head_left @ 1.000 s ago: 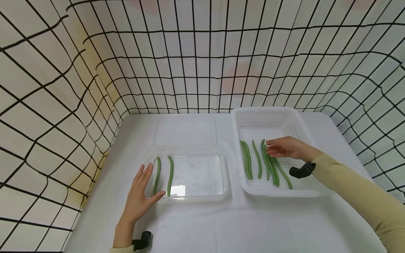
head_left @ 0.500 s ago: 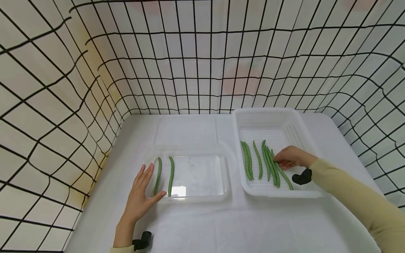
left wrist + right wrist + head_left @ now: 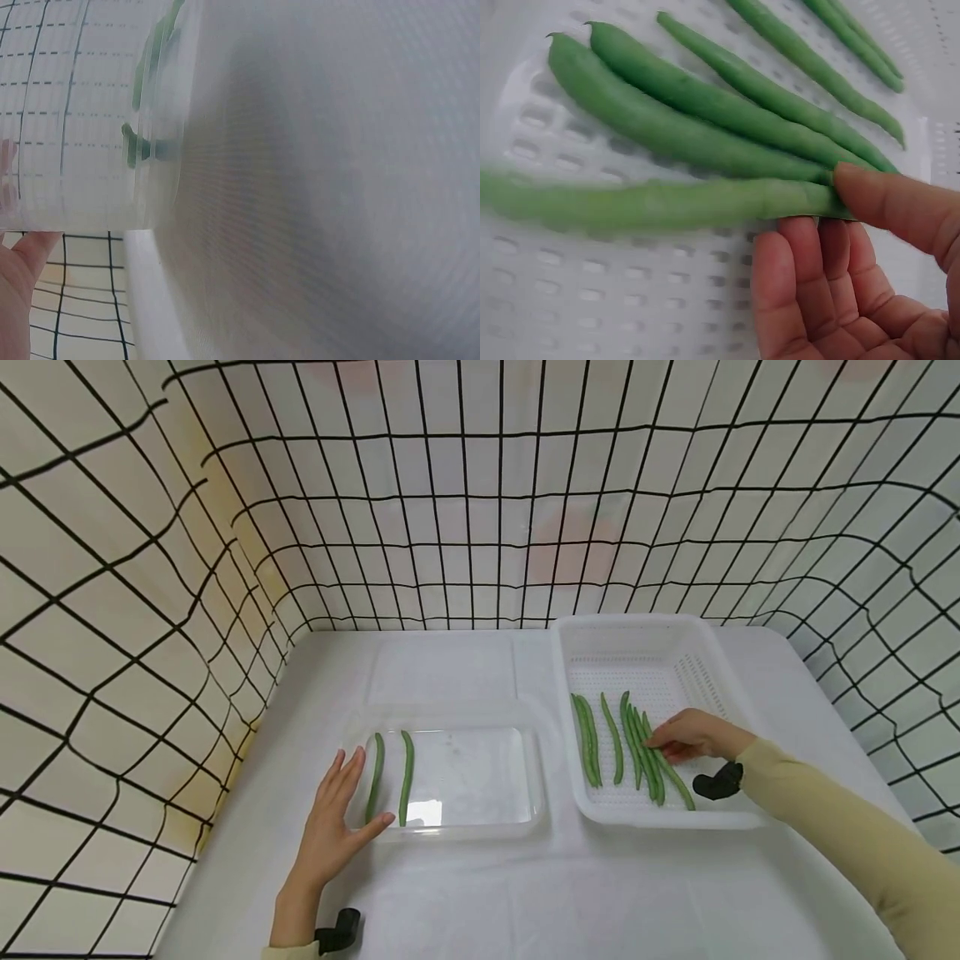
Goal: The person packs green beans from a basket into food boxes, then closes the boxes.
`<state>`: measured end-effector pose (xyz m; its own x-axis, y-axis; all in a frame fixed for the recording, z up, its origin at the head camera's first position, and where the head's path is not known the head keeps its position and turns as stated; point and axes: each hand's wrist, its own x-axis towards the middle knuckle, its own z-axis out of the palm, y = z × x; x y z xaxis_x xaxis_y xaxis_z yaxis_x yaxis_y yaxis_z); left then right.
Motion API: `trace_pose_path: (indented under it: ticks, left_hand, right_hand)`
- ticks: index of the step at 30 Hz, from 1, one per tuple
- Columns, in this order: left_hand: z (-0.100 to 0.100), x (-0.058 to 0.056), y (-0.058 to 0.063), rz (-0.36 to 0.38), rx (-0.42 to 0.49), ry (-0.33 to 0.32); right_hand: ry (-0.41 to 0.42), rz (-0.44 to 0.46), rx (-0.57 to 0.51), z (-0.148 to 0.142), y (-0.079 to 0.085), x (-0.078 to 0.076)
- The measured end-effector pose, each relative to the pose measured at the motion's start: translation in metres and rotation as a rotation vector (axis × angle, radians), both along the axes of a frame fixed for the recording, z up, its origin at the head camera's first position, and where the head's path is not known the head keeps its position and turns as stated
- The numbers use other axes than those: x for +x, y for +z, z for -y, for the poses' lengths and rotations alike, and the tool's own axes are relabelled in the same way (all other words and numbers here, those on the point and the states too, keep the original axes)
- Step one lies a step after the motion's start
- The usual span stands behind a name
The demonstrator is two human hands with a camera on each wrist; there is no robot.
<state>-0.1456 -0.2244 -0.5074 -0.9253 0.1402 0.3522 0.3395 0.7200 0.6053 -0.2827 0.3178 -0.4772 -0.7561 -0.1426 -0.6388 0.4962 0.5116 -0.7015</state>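
My right hand [image 3: 693, 735] pinches a green bean [image 3: 678, 787] near one end, thumb on top and fingertips below. In the right wrist view this pinched bean [image 3: 660, 206] is partly blurred and lies in front of several other beans [image 3: 705, 142]. They are all in a white perforated basket [image 3: 637, 622]. With fingers straight and spread, my left hand [image 3: 330, 822] is at the left side of a clear plastic container [image 3: 472, 768]. Two green beans stand side by side lengthwise in that container, the left one [image 3: 375, 777] nearest my fingers. The left wrist view shows the container wall [image 3: 90, 150] close up.
A white cloth [image 3: 480, 893] covers the table. Black wire grid panels [image 3: 480, 518] close off the back, left and right sides. The basket stands to the right of the clear container, with a narrow gap between them.
My right hand has moved right and toward me from above the bean cluster, and its fingers have closed on the rightmost bean. My left hand has stayed in place.
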Motion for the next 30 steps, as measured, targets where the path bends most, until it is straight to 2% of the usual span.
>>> trace_pose_path:
  ticks: [4,8,11,14,20,30]
  left_hand:
    - [0.001,0.000,0.000,-0.006,-0.002,0.000]
    - [0.001,0.000,0.000,-0.016,-0.001,0.000]
    - [0.001,0.000,0.000,-0.016,0.002,-0.002]
    - [0.001,0.000,0.000,-0.009,0.004,-0.002]
    - [0.001,0.000,-0.001,-0.002,0.004,0.001]
    - [0.000,-0.001,-0.001,-0.018,0.006,-0.003]
  right_hand:
    - [-0.038,0.007,-0.055,0.000,0.009,-0.003]
    - [-0.056,-0.031,-0.136,0.005,0.022,-0.007]
    - [-0.045,-0.072,-0.182,0.011,0.031,-0.009]
    - [-0.052,-0.073,-0.252,0.020,0.038,-0.009]
    - [-0.054,-0.039,-0.387,0.046,0.049,-0.008]
    - [0.003,-0.067,-0.469,0.103,0.074,-0.004]
